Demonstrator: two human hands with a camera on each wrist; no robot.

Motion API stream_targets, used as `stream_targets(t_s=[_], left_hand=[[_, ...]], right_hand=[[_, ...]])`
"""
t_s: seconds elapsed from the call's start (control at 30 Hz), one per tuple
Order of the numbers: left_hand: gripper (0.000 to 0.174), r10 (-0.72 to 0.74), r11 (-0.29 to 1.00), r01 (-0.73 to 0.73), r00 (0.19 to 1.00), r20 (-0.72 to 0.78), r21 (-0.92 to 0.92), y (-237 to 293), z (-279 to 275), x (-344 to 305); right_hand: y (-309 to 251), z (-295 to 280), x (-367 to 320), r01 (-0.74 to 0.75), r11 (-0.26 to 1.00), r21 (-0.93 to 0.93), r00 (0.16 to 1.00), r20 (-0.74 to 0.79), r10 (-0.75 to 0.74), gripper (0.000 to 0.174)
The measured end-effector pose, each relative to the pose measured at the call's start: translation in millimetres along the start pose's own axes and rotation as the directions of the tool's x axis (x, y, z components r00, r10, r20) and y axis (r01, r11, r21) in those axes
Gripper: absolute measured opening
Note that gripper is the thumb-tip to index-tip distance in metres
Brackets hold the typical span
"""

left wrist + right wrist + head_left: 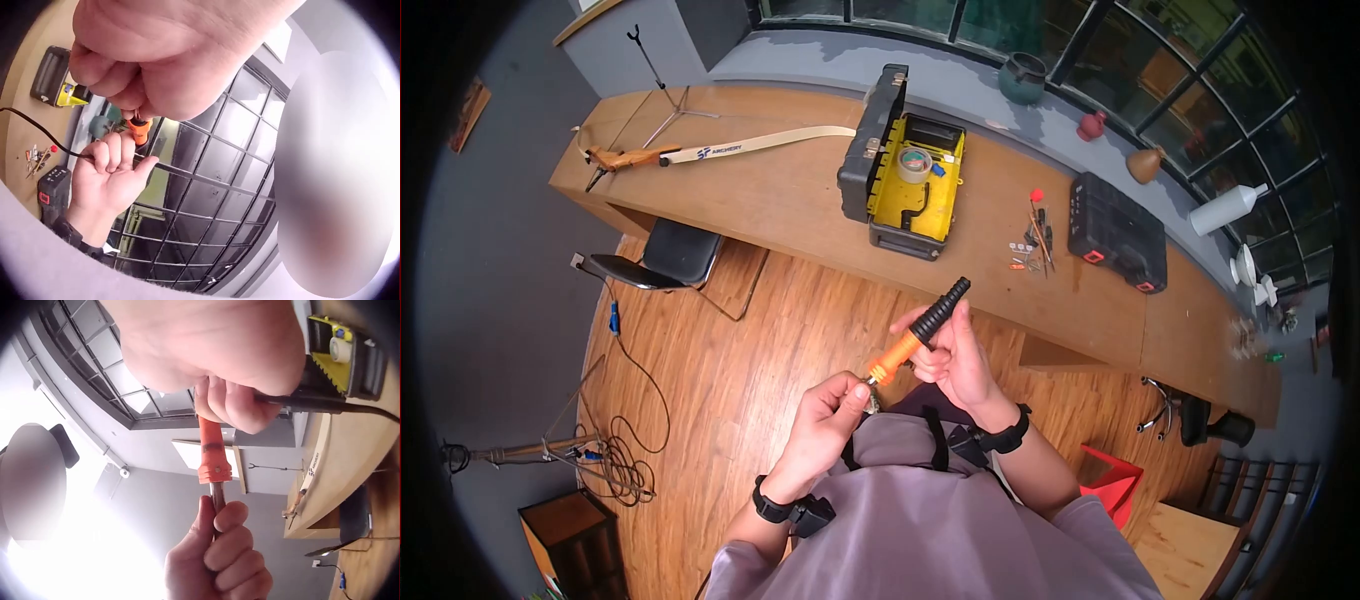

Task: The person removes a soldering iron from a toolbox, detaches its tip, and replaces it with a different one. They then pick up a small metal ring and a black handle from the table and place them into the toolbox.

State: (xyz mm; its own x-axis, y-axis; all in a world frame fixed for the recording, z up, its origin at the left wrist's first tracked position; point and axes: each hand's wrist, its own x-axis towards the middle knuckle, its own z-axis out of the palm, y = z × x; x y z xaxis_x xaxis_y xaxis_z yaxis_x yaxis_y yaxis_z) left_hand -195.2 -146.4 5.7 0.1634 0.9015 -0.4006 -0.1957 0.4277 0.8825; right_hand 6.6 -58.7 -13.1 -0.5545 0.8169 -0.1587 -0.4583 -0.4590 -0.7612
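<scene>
Before my torso, both hands are on a soldering iron with an orange handle, a ribbed black tail and a metal shaft. My right hand grips it around the join of handle and tail; in the right wrist view its fingers curl over the orange part. My left hand pinches the metal shaft just below the handle, thumb on one side and curled fingers on the other. A black cord trails from the right hand in the left wrist view. The shaft's far end is hidden by the left hand.
On the long wooden table stand an open toolbox with tape inside, a black case and several small tools. A bow lies at the left. A chair and coiled cable are below.
</scene>
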Motion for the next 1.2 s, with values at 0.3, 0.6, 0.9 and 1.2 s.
stream_targets(t_s=[0.3,0.6,0.9,1.2], left_hand=[[0.021,0.272,0.864,-0.198,0.958,-0.096,0.463,-5.7,-1.7,5.9],[0.023,0.381,0.757,-0.210,0.911,-0.157,0.619,-3.0,5.1,1.1],[0.027,0.200,0.901,-0.165,0.979,-0.045,0.402,-11.1,-1.2,8.6],[0.027,-0.037,0.999,0.036,0.999,0.023,0.023,-1.2,-9.3,7.0]], right_hand=[[12.0,1.9,1.7,0.008,0.999,0.032,0.993,-0.114,-0.005,0.071],[6.4,1.6,1.7,0.043,0.998,0.050,0.997,-0.065,-0.039,0.063],[13.7,2.2,3.3,0.063,0.997,-0.042,0.990,-0.127,-0.068,0.051],[8.4,-1.6,2.2,0.069,0.998,0.000,0.997,-0.032,-0.069,0.050]])
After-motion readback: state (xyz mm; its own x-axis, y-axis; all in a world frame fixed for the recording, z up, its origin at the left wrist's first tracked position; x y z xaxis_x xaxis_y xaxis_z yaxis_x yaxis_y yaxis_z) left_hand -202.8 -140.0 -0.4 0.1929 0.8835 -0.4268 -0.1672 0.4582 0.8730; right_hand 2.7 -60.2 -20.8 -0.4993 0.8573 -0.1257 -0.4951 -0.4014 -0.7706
